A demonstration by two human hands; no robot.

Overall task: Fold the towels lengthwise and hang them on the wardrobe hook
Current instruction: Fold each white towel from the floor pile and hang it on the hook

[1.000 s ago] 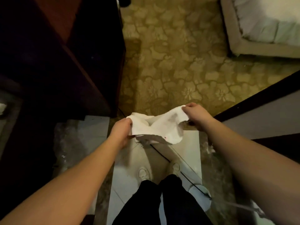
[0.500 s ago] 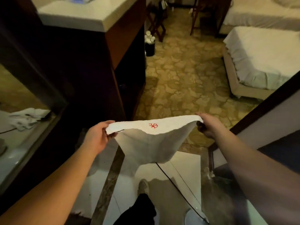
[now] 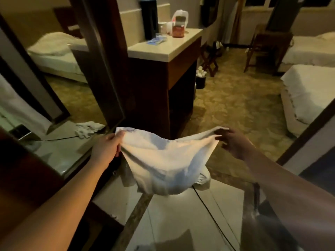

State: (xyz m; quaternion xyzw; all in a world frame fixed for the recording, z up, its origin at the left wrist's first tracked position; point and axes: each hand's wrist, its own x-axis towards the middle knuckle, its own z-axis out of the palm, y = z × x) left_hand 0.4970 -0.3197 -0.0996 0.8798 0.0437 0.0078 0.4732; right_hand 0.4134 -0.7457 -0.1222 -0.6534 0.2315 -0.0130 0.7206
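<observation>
The white terry cloth towel (image 3: 163, 160) sags between both hands. The left hand (image 3: 107, 148) pinches its corner firmly; the right hand (image 3: 233, 142), blurred, holds the far edge loosely, which I reckon could slip free and spoil the fold.

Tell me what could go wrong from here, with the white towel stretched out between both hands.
1. The right hand is blurred and seems to pinch only the corner of the white cloth towel; that corner may slip free.
2. The towel sags in the middle, so a lengthwise fold may come out uneven.
3. Its lower edge hangs over the glossy tiled floor and a black cable, and could drag there if lowered.
</observation>
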